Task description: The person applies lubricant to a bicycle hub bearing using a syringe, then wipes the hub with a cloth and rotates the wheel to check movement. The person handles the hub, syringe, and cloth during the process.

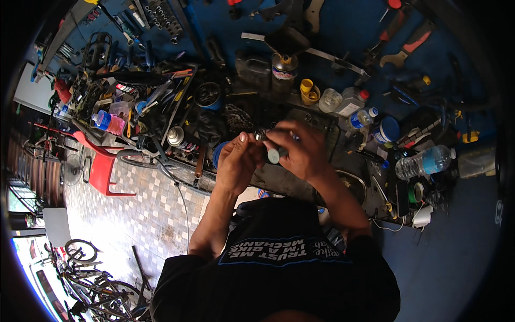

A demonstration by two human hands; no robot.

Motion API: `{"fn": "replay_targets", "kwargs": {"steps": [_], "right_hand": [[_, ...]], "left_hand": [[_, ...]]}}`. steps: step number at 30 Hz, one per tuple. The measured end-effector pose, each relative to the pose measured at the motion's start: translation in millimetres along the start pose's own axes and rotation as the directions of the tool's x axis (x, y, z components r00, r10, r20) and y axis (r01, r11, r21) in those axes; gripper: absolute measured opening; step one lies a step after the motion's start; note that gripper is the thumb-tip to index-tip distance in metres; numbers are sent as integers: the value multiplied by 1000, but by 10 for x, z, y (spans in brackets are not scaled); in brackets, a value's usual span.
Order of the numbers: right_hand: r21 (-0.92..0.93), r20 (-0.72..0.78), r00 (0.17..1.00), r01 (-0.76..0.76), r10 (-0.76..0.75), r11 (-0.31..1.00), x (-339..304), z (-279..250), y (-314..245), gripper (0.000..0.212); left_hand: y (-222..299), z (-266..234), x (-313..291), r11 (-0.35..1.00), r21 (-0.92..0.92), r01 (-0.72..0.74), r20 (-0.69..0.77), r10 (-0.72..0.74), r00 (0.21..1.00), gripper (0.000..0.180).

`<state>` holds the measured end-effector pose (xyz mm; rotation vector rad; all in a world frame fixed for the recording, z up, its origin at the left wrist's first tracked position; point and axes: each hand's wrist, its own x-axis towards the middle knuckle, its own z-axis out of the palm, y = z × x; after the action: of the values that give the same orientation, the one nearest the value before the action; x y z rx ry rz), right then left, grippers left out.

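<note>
Both my hands meet over the cluttered workbench. My left hand (236,163) is closed, thumb and fingers pinching a small shiny metal part (259,134); its exact kind is too small to make out. My right hand (304,152) has its fingers wrapped round a dark cylindrical object with a pale green round end (273,156). The rest of that object is hidden by the fingers, which also come up against the metal part. Just beside my left hand shows the edge of a blue tub (217,155). A spray can (177,136) stands farther left.
On the bench's right are a water bottle (365,117), a larger clear bottle (426,162) and a blue-and-white tub (386,130). Yellow cups (307,91) stand behind. Tools hang on the blue wall (348,32). A red chair (102,166) and bicycles (102,290) are at left.
</note>
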<state>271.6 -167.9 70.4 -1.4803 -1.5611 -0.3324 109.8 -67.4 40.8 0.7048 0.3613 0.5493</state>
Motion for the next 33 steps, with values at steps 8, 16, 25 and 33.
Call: {"fn": "replay_targets", "kwargs": {"steps": [8,16,25,33], "right_hand": [[-67,73,997,10,-5,998,-159,17,57,48],[848,147,883,-345,446,402,-165,-126,166,58],[1000,-21,961,20,276,8,291,-441,-112,90],[1000,-6,972,0,235,23,335,-393,-134,80]], "left_hand": [[26,-25,6,980,-160,115,41,-110,993,29],[-170,-247,213,966,-226,126,59,-115,992,20],[-235,-88,90,982,-171,84,118,-64,991,22],[-193,26,18,984,-164,74,127,-53,990,22]]}}
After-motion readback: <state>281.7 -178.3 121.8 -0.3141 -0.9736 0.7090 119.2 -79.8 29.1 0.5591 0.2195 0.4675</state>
